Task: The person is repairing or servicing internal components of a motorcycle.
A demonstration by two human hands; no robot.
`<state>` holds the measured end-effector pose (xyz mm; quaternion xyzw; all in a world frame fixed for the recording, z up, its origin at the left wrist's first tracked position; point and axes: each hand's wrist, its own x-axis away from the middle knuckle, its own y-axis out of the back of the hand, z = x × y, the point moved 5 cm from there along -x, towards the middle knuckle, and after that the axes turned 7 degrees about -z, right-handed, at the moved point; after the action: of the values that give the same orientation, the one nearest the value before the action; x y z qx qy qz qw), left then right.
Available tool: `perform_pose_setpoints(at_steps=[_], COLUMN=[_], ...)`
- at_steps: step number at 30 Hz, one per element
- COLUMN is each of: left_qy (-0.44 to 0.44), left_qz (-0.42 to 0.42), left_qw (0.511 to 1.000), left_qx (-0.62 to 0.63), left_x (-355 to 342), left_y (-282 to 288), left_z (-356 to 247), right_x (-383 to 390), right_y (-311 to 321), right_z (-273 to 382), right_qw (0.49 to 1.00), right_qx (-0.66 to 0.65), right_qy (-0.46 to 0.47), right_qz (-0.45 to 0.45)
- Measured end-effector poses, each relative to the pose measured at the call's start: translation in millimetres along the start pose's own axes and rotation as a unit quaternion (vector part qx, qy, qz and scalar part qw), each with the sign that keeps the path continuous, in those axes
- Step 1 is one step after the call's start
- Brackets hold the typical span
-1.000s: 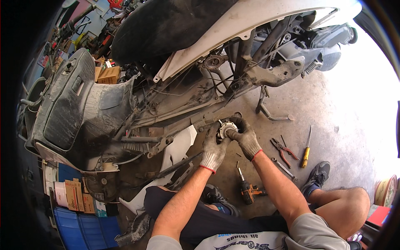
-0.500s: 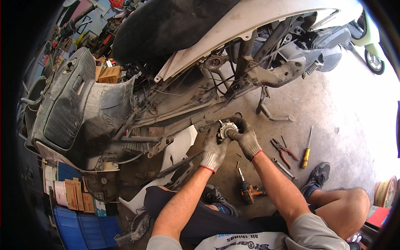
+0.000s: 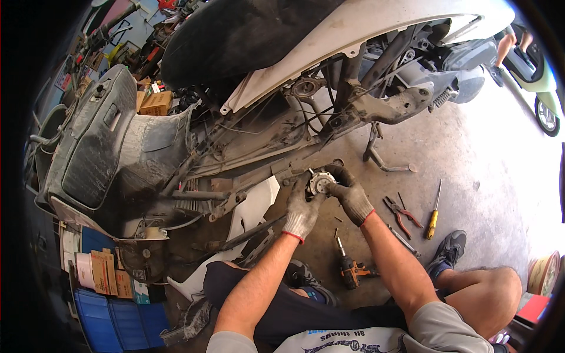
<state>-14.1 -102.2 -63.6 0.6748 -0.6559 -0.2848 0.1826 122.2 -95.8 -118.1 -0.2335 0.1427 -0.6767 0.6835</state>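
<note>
Both my hands wear grey knitted gloves with red cuffs. Between them is a round silver metal part (image 3: 321,182) with a toothed-looking rim and small holes in its face; its exact kind I cannot make out. My left hand (image 3: 301,207) grips its left side. My right hand (image 3: 353,199) wraps its right side, the thumb at the face's lower right edge. The part is held in front of the low frame of a partly stripped scooter (image 3: 353,112). Fingers behind the part are hidden.
On the concrete floor at right lie red-handled pliers (image 3: 401,215), a yellow-handled screwdriver (image 3: 432,223) and a wrench (image 3: 406,241). A cordless drill (image 3: 351,267) lies below my hands. White body panels (image 3: 250,209) are at left. Far right, a person's legs (image 3: 506,47) show beside a pale green scooter (image 3: 544,88).
My right thumb has slid off the middle of the round part toward its edge, baring more of the face. At far right, a person's legs have come into view and the pale green scooter appears lower.
</note>
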Motion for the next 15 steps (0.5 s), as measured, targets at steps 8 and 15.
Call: perform_pose_setpoints(at_steps=[8, 15], left_qy=[0.017, 0.062], left_qz=[0.011, 0.046], left_qw=[1.0, 0.995], left_qx=[0.017, 0.069], left_x=[-4, -3], left_y=[0, 0], left_z=[11, 2], right_x=[-7, -6], right_y=[5, 9], right_z=[-11, -8], right_qw=[0.979, 0.983], right_qx=[-0.191, -0.17], right_qy=[-0.058, -0.065], right_qz=[0.037, 0.019])
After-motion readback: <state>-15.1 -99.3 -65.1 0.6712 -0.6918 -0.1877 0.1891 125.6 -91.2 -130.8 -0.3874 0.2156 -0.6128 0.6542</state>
